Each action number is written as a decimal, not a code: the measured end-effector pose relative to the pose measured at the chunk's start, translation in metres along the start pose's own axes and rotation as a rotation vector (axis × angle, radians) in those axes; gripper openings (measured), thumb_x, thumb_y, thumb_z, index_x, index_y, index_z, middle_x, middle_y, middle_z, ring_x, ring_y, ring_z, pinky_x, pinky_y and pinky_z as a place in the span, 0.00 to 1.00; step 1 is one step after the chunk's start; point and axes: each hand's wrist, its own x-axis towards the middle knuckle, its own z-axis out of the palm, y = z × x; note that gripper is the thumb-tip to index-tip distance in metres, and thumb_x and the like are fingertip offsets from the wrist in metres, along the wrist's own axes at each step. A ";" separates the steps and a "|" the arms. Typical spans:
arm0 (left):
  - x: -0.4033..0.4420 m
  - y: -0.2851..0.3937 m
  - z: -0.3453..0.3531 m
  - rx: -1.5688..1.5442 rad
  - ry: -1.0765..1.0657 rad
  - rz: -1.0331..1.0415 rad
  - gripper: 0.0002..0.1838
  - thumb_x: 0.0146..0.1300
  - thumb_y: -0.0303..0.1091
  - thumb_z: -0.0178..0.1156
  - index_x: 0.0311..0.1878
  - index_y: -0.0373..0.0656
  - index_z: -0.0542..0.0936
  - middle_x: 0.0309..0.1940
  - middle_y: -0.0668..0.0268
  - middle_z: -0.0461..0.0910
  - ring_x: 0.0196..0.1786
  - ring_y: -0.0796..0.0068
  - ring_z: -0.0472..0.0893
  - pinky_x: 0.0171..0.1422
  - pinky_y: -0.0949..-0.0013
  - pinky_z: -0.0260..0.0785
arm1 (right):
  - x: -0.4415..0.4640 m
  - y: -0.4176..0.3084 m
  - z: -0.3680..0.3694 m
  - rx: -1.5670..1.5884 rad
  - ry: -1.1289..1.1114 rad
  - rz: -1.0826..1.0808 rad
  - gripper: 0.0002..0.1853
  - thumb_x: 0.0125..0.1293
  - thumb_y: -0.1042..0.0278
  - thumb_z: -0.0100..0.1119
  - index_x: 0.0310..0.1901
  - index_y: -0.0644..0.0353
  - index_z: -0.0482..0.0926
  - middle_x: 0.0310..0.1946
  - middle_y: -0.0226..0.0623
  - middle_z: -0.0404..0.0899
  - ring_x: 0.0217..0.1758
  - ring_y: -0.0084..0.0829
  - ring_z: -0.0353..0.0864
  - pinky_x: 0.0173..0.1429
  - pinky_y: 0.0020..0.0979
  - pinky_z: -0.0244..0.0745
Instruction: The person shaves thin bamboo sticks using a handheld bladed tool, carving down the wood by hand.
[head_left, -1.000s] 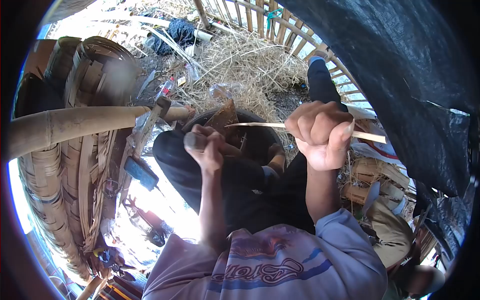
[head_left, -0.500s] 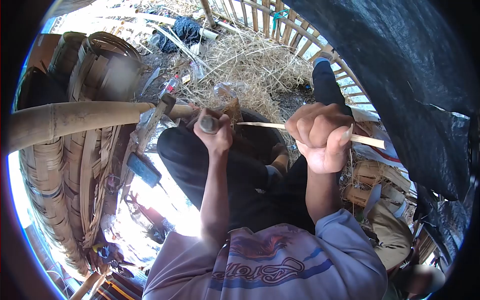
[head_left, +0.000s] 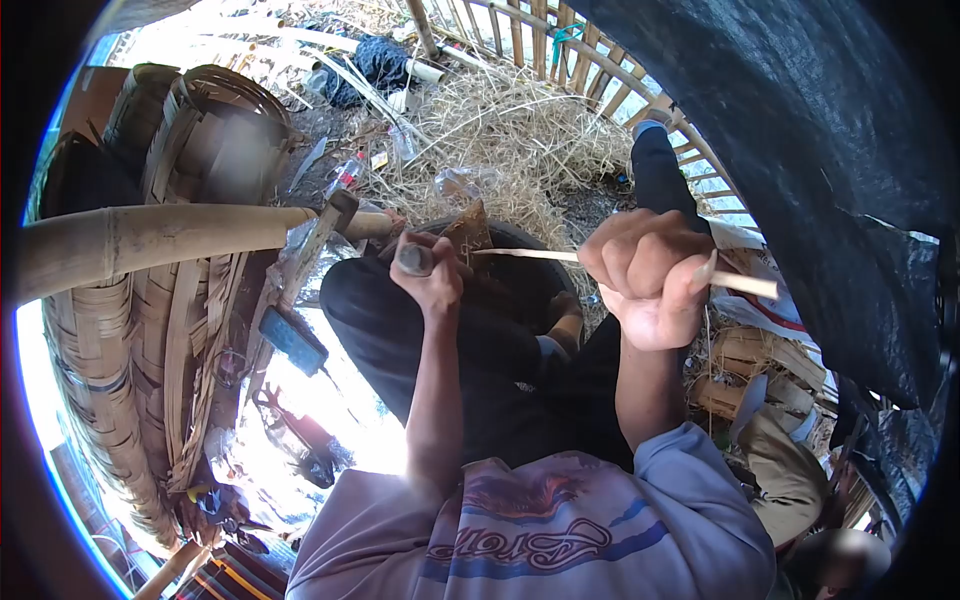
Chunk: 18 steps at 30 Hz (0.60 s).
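My left hand (head_left: 434,283) is closed around a round-ended tool handle (head_left: 412,260), its butt facing me. Just beyond those fingers stands a brown, pointed, blade-like piece (head_left: 467,232); whether it belongs to the handle I cannot tell. A thin pale bamboo strip (head_left: 745,284) passes through my closed right hand (head_left: 648,275). One end sticks out to the right, and the narrower end reaches left to the brown piece near my left hand. Both hands are above my dark-trousered legs (head_left: 440,320), with a dark round tub (head_left: 545,262) below the strip.
A thick bamboo pole (head_left: 160,240) juts in from the left, beside woven bamboo baskets (head_left: 110,350). A hammer-like tool (head_left: 318,240) and a dark blue phone-like object (head_left: 292,340) are near it. Shavings (head_left: 530,130) cover the ground ahead. Black sheeting (head_left: 820,180) hangs at right; another person's leg (head_left: 780,470) is behind.
The view has shifted slightly, so most things appear a little further right. My right hand still grips the strip, and my left hand has turned a little on the handle.
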 end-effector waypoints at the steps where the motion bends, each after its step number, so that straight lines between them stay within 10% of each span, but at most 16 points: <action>1: 0.003 0.001 -0.004 -0.007 0.030 0.027 0.04 0.50 0.20 0.55 0.25 0.36 0.69 0.17 0.67 0.71 0.20 0.84 0.69 0.26 0.79 0.63 | -0.002 0.000 0.001 -0.029 -0.042 -0.037 0.30 0.73 0.45 0.38 0.14 0.53 0.53 0.07 0.20 0.47 0.08 0.17 0.40 0.15 0.23 0.36; 9: -0.008 0.057 -0.002 -0.490 -0.010 -0.022 0.09 0.51 0.17 0.50 0.29 0.40 0.62 0.17 0.63 0.69 0.18 0.80 0.66 0.22 0.77 0.61 | -0.006 0.001 -0.001 0.060 0.047 0.018 0.31 0.68 0.50 0.52 0.12 0.58 0.55 0.08 0.24 0.51 0.09 0.19 0.45 0.15 0.26 0.39; 13: 0.001 -0.015 0.009 0.031 -0.035 0.022 0.08 0.52 0.19 0.53 0.22 0.39 0.66 0.16 0.70 0.69 0.20 0.86 0.68 0.24 0.78 0.61 | -0.004 0.002 0.002 0.076 0.065 0.031 0.31 0.68 0.50 0.52 0.12 0.58 0.55 0.08 0.24 0.51 0.10 0.18 0.45 0.16 0.25 0.38; 18: 0.008 -0.006 0.000 -0.137 0.044 -0.029 0.07 0.51 0.18 0.52 0.23 0.38 0.66 0.17 0.67 0.70 0.18 0.83 0.68 0.23 0.78 0.63 | -0.006 -0.002 0.006 0.007 0.041 0.025 0.33 0.68 0.48 0.52 0.11 0.58 0.53 0.07 0.24 0.49 0.09 0.19 0.44 0.16 0.26 0.37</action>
